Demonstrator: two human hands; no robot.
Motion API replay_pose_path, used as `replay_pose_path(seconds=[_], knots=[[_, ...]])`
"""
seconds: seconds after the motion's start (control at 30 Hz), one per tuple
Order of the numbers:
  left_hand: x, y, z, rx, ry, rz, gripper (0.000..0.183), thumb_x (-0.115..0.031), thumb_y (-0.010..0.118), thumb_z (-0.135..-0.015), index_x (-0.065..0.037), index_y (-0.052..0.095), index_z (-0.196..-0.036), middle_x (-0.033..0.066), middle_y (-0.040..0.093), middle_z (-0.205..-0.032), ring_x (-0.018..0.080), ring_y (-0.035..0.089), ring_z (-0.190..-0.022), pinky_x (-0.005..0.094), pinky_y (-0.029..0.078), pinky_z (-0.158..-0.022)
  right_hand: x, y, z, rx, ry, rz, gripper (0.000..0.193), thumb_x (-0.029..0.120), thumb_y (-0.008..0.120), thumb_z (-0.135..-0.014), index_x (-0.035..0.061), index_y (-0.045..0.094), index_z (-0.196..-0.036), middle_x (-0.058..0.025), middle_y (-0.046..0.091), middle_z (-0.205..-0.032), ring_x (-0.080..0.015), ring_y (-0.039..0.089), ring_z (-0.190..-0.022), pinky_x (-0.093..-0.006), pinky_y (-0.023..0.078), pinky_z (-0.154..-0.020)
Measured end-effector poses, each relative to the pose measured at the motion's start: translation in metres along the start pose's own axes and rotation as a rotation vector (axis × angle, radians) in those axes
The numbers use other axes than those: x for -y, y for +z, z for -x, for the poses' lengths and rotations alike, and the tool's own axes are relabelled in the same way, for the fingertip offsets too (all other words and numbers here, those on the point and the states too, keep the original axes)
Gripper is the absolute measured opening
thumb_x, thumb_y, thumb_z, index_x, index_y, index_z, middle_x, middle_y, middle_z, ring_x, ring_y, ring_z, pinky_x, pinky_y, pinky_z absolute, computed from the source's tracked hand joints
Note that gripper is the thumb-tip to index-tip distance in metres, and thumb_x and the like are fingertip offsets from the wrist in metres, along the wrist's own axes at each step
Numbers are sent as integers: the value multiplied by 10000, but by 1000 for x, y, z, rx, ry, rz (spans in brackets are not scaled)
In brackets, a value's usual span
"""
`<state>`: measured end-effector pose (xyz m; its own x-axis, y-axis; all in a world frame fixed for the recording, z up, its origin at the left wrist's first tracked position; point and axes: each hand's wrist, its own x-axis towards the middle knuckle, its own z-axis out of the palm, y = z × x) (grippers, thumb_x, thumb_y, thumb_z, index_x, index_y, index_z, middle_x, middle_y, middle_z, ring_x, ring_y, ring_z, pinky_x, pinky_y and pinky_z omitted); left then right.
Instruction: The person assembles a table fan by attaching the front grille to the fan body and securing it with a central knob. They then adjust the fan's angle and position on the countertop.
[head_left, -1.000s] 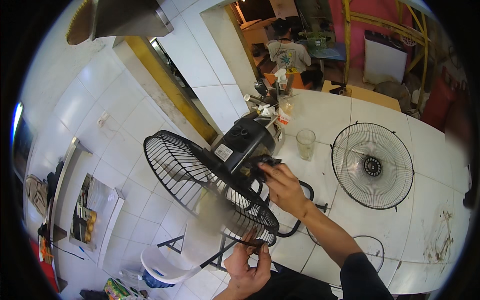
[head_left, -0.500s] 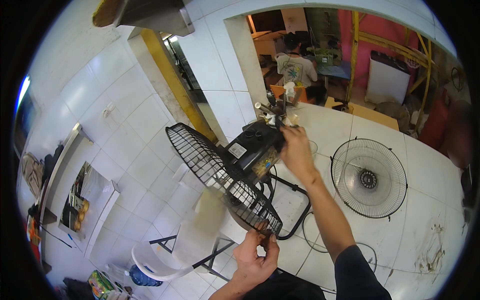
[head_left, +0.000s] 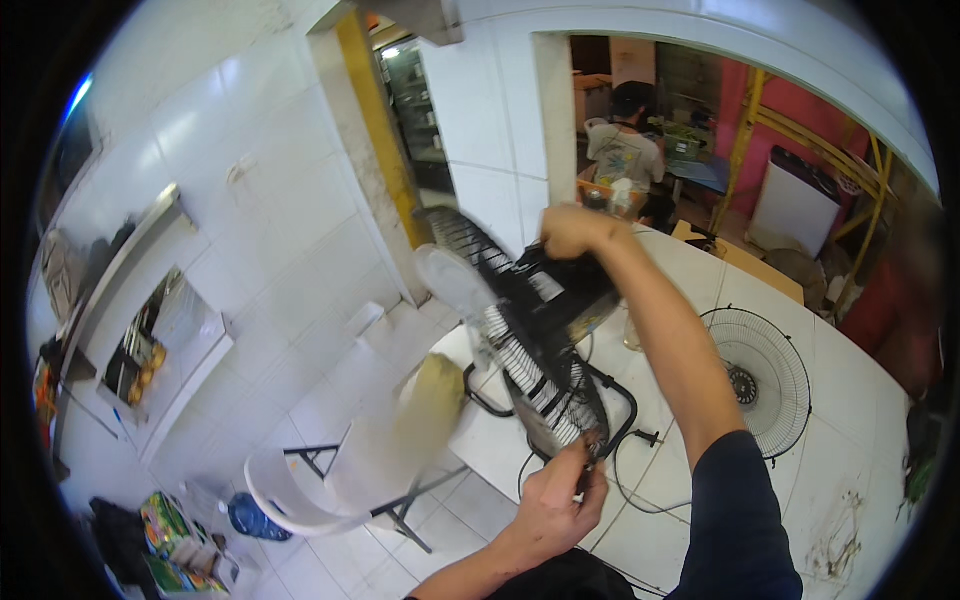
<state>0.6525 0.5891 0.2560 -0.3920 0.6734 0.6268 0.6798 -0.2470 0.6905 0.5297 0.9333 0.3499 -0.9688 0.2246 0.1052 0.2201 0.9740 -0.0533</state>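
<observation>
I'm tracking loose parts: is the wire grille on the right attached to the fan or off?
Off. The grille lies on the tiled table, apart from the fan.

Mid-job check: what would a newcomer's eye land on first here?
Probably the black fan tilted mid-view, with the left grip at its lower rim and the right grip at its motor housing. Next, the loose round grille lying on the white tiled table at right, then a person seated beyond the opening, upper right.
</observation>
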Motion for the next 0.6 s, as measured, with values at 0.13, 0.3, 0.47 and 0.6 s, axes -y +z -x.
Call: replay_pose_path(seconds=[0.13,0.3,0.47,0.6], knots=[[4,-3,1,57,2,60,374,64,719,-851,111,590,-1199,192,675,-883,253,688,-638,328,535,-563,-23,-27,9,-53,354,-151,302,35,598,-765,21,776,-1008,-207,757,-984,-363,736,-880,-432,566,-789],[13,-12,-4,-3,51,153,418,-8,684,-909,97,543,-1289,162,627,-887,311,652,-666,379,536,-552,34,-9,90,-785,-72,-64,350,-33,569,-823,35,753,-1113,-161,728,-1112,-324,677,-1031,-395,525,-892],[16,-38,12,129,32,96,448,-46,800,-831,92,606,-1210,200,700,-1028,256,696,-702,310,554,-564,70,90,151,-893,-79,-307,334,-40,600,-867,-36,696,-1187,-127,706,-1179,-299,625,-1054,-354,515,-937],[62,-77,37,-204,66,-3,312,-25,756,-813,93,641,-1078,130,703,-879,182,672,-649,296,546,-602,43,139,218,-882,326,-450,342,-121,609,-795,-65,705,-1118,-161,710,-1168,-315,642,-1030,-355,526,-920]])
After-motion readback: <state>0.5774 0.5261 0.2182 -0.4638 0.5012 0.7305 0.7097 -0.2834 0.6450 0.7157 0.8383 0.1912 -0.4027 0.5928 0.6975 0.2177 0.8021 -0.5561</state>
